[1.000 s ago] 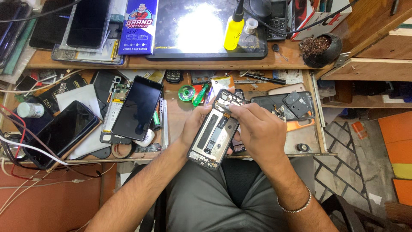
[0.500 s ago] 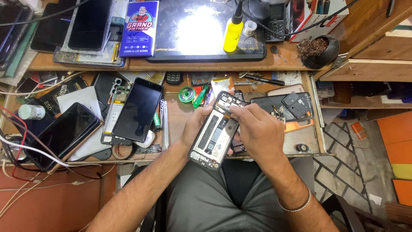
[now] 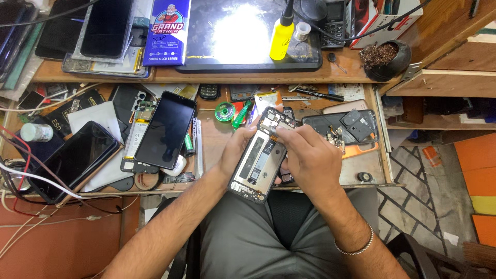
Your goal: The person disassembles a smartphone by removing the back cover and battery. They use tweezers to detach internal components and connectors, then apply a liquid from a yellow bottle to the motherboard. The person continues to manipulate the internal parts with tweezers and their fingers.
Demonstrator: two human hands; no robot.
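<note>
An opened phone body point(image 3: 260, 159) with its back removed, showing a black frame and inner parts, is tilted above the open drawer. My left hand point(image 3: 233, 149) grips its left edge from beneath, thumb near the top. My right hand point(image 3: 308, 155) lies over the phone's right side, fingers pressing on the upper part near the camera area. Whether the fingers pinch a small part cannot be told.
The wooden drawer point(image 3: 361, 173) holds black phone covers point(image 3: 341, 126), a green screwdriver point(image 3: 242, 113) and a solder reel point(image 3: 224, 111). Phones with dark screens point(image 3: 166, 129) lie at the left. A yellow bottle point(image 3: 282, 37) and a dark mat point(image 3: 243, 36) sit on the desk above.
Both hands stay on the opened phone; the fingers of my right hand shifted slightly over its upper part.
</note>
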